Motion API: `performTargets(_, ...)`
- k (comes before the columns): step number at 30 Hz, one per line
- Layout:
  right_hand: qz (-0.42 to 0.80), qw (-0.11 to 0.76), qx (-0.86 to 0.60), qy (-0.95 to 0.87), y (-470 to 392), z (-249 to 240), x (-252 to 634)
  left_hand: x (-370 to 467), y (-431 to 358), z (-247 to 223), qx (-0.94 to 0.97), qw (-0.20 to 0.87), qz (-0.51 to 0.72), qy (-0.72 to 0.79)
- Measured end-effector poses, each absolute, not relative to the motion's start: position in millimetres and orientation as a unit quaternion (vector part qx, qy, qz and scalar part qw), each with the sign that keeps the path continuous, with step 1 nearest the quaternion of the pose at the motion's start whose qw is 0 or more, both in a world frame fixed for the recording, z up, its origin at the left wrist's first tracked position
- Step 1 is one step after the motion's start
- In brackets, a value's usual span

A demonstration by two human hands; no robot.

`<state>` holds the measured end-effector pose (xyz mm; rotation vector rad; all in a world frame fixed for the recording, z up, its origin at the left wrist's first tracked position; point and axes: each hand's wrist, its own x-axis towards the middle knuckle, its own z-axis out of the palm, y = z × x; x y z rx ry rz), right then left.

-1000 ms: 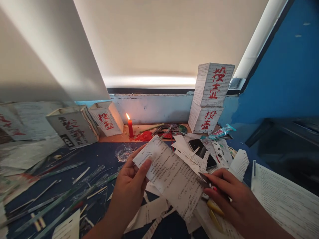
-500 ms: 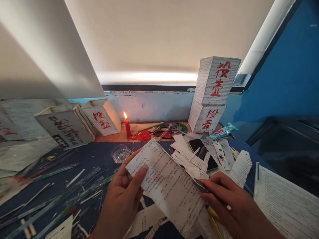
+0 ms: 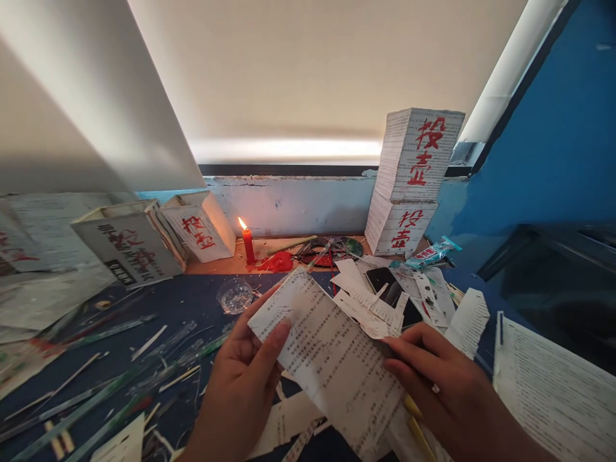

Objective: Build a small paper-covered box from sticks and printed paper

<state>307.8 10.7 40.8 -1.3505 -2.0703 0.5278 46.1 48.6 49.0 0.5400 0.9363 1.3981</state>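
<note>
A folded-looking sheet of printed paper [image 3: 332,359], covered in rows of characters, lies tilted between my hands. My left hand [image 3: 255,366] grips its upper left corner, thumb on top and fingers behind. At the sheet's right edge, my right hand [image 3: 433,375] pinches a thin dark blade [image 3: 384,348], mostly hidden by the fingers. Cut paper scraps [image 3: 363,308] and a black phone [image 3: 382,282] lie just beyond that edge. Below the sheet are more printed strips [image 3: 289,420] and a yellow object [image 3: 416,427], partly covered.
A lit red candle [image 3: 248,244] stands at the back beside melted red wax [image 3: 279,262]. Paper boxes with red characters stand left [image 3: 197,231] and stacked right [image 3: 416,160]. Sticks and clear strips [image 3: 129,378] litter the left; a clear round dish [image 3: 235,295] sits mid-table.
The view has shifted slightly, moving most things a little to the right. My right hand has slid slightly up along the sheet's edge, and less of the blade shows.
</note>
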Motion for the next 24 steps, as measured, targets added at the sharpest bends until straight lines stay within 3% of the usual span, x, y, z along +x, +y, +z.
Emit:
performTargets(9, 0.153, 0.310, -0.529, -0.775, 14, 53, 302, 46, 46, 44, 0.269, 0.647, 0.603, 0.381)
performTargets(17, 0.254, 0.226, -0.556, -0.759, 5, 64, 315, 46, 49, 45, 0.280, 0.635, 0.601, 0.397)
performTargets(24, 0.260, 0.246, -0.540, -0.762, 17, 63, 303, 45, 49, 44, 0.270, 0.644, 0.609, 0.375)
